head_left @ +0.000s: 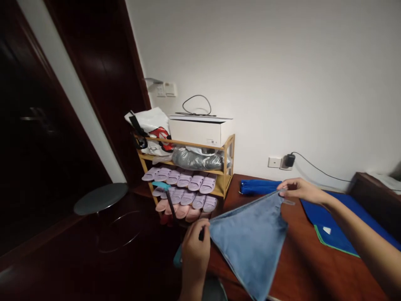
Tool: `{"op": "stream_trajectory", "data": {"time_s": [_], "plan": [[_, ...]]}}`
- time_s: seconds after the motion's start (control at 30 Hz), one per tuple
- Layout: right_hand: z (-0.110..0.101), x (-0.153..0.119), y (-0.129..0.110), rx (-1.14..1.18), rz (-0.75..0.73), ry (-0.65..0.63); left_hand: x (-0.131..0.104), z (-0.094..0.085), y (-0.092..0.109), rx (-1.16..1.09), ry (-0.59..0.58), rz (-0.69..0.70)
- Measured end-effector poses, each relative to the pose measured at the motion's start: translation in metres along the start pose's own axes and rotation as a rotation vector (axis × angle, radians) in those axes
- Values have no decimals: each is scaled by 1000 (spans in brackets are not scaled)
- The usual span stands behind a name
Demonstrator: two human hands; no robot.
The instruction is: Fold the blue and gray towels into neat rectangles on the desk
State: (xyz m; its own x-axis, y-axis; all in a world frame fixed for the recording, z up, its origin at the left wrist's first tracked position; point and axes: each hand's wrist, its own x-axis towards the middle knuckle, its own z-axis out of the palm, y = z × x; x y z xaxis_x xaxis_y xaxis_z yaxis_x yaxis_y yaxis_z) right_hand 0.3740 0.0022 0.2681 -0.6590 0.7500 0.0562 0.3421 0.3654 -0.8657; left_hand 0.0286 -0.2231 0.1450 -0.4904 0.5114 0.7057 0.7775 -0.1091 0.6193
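Fingers of left hand (196,246) and right hand (299,191) pinch opposite upper corners of light-blue cloth (252,242), which hangs between them

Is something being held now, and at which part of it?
Yes: a light blue cloth. The left hand pinches one upper corner; the right hand pinches the other, and it hangs down between them.

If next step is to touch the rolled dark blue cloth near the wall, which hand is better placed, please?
Probably the right hand: it pinches the light blue cloth right beside the rolled dark blue cloth. The left hand is farther, at the table's edge.
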Motion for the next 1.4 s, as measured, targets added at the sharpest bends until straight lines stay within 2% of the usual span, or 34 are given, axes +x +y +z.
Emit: {"op": "stream_trajectory", "data": {"time_s": [0.1, 0.23, 0.33, 0.43, 0.53, 0.63, 0.83, 0.97, 1.1, 1.2, 1.27, 1.33, 1.4], "plan": [[-25, -46, -29, -3, -68, 160, 42, -12, 48, 17, 38, 213], [-41, -91, -51, -33, -122, 455, 87, -27, 98, -57, 18, 433], [-47, -114, -56, -43, -141, 584, 111, -30, 123, -137, -51, 436], [-50, -131, -57, -72, -145, 611, 127, -26, 143, -215, -149, 387], [-52, -146, -58, -88, -173, 635, 132, -22, 158, -339, -216, 321], [-52, -161, -58, -102, -194, 676, 132, -22, 166, -466, -264, 190], [-50, -201, -57, -150, -259, 847, 125, -39, 168, -652, -307, -74], [-42, -224, -56, -239, -292, 963, 114, -46, 173, -644, -229, -101], [-34, -234, -48, -283, -301, 1017, 98, -44, 183, -477, -90, -66], [-32, -228, -37, -248, -244, 1012, 97, -32, 177, -328, -97, -40], [-36, -211, -24, -197, -175, 971, 105, -10, 162, -272, -161, -2], [-42, -181, -1, -128, -95, 911, 118, 29, 140, -271, -269, 32], [-49, -141, 35, -53, -13, 840, 128, 83, 113, -290, -406, 44]]}}
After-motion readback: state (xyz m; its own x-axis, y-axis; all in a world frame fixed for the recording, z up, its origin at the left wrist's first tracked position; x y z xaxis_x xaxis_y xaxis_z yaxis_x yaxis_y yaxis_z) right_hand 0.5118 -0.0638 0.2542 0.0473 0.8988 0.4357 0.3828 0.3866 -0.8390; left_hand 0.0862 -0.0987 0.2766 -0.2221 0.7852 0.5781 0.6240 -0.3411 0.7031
